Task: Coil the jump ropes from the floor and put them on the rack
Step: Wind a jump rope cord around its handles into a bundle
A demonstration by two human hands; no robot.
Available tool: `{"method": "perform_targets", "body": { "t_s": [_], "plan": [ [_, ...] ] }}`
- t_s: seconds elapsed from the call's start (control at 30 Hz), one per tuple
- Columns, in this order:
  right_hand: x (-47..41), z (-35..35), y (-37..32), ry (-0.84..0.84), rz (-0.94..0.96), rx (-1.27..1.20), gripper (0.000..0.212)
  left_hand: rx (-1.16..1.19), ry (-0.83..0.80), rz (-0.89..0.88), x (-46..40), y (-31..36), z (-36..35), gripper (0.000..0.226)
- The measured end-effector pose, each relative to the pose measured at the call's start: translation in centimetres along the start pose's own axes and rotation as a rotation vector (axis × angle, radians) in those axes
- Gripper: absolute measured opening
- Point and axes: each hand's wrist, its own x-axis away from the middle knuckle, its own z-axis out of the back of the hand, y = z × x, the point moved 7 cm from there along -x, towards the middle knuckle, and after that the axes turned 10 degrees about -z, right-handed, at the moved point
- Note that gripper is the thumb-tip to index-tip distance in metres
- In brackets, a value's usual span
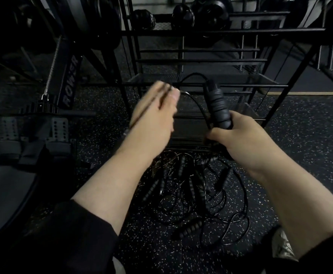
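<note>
Right hand (240,139) gripping upright jump-rope handle (218,104), blurred left hand (153,113) pinching its cord (193,99), tangled ropes (197,190) on floor below both.

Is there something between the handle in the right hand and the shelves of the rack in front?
Nothing visible blocks it. The right hand grips a jump rope handle directly before the rack, open space between. Only the rope's own cord arcs across to the blurred left hand.

Black sleeves (78,234), pushed up the forearms, leave both wrists bare; fabric perhaps knit.
</note>
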Motion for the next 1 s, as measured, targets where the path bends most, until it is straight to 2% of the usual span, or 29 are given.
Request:
{"method": "perform_targets", "body": {
  "t_s": [0.1, 0.23, 0.37, 0.43, 0.53, 0.63, 0.73, 0.87, 0.93, 1.0],
  "plan": [
    [0.0, -0.3, 0.2, 0.028, -0.003, 0.024, 0.018, 0.032, 0.108, -0.042, -0.5, 0.7, 1.8, 0.019],
    [0.8, 0.9, -1.6, 0.159, 0.151, -0.048, 0.014, -0.055, 0.111, 0.003, -0.4, 0.2, 2.4, 0.027],
    [1.1, 1.6, -2.4, 0.127, 0.187, -0.243, 0.013, -0.162, 0.0, 0.086, -0.3, -1.0, 2.2, 0.032],
    [1.2, 1.7, -2.8, 0.111, 0.228, -0.237, 0.014, -0.191, -0.091, 0.109, -0.1, -1.2, 1.2, 0.027],
    [1.4, 1.2, -2.9, 0.074, 0.229, -0.229, 0.016, -0.198, -0.159, 0.053, 0.1, -0.6, 0.1, 0.017],
    [1.2, 1.1, -2.5, 0.088, 0.224, -0.202, 0.017, -0.104, -0.225, 0.091, 0.6, -0.4, -0.7, 0.031],
    [0.6, 0.7, -1.7, 0.082, 0.158, -0.071, 0.019, 0.148, -0.114, 0.167, 0.8, 0.3, -0.5, 0.04],
    [-0.3, -0.7, 0.4, 0.039, 0.027, 0.191, 0.022, 0.304, 0.007, 0.145, 0.5, 1.2, 0.1, 0.042],
    [-0.5, -1.2, 0.7, 0.058, 0.038, 0.267, 0.02, 0.297, 0.079, 0.142, 0.2, 1.0, 1.0, 0.04],
    [-0.3, -0.3, -0.2, 0.166, 0.1, 0.21, 0.017, 0.15, 0.107, 0.167, 0.0, 0.2, 2.0, 0.034]
  ]
}}
